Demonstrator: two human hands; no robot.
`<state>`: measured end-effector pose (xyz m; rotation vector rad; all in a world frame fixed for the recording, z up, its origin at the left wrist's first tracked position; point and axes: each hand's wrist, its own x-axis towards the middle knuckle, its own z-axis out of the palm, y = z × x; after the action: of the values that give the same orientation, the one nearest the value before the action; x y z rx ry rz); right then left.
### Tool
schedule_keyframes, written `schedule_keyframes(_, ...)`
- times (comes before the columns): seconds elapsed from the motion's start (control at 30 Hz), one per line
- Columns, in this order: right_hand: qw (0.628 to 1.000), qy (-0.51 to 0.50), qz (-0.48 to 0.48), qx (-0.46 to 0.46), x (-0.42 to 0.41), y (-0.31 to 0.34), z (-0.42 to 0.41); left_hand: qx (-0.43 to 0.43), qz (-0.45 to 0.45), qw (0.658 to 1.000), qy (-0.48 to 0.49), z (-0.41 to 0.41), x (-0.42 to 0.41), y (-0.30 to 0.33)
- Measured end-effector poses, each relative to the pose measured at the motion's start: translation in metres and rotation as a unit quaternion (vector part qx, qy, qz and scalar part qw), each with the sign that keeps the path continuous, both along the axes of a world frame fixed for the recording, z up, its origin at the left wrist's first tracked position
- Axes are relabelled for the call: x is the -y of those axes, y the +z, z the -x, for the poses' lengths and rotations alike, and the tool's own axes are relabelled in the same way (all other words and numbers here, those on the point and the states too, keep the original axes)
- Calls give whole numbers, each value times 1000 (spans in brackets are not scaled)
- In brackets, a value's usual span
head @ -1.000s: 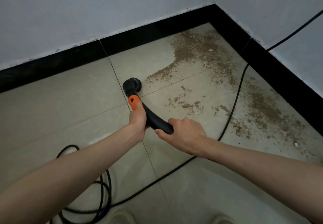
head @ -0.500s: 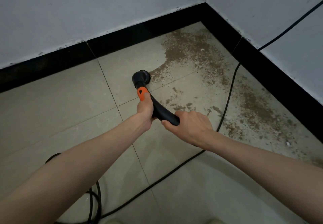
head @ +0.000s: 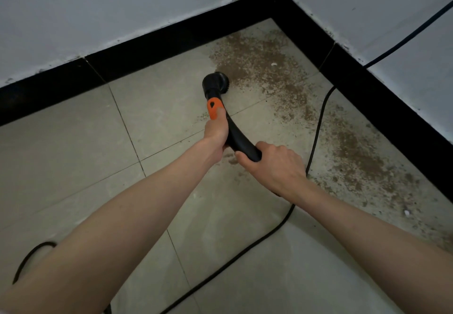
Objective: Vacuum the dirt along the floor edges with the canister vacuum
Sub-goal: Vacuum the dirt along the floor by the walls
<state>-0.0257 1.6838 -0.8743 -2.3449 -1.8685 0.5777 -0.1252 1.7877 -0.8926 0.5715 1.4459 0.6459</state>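
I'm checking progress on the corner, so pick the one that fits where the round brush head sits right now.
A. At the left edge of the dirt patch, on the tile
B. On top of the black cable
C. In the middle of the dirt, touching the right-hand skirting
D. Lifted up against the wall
A: the brush head rests on the tile with the dirt patch starting at its right side, apart from the cable.

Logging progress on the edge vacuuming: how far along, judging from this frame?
Done: the grey tiles left of the round black brush nozzle look free of dirt. In hand: left hand and right hand grip the curved black vacuum handle, nozzle at the left edge of the brown dirt patch. Left: that corner patch and the dirt strip along the right black skirting.
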Motion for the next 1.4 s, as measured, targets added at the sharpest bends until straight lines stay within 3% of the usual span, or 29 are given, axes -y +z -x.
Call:
schedule_keyframes(0.37,1000,-2,5,-2,-17,15,3,41,20,999,-21,6,-13,28)
schedule_keyframes(0.63,998,69,-5,-1,36,41,45,48,19,998,22,71,44,50)
schedule_keyframes(0.93,977,190,82,-56,86,42,109,2,48,994,94,155,119,40)
schedule_keyframes(1.4,989,135,64,20,96,35,55,67,82,994,37,92,122,36)
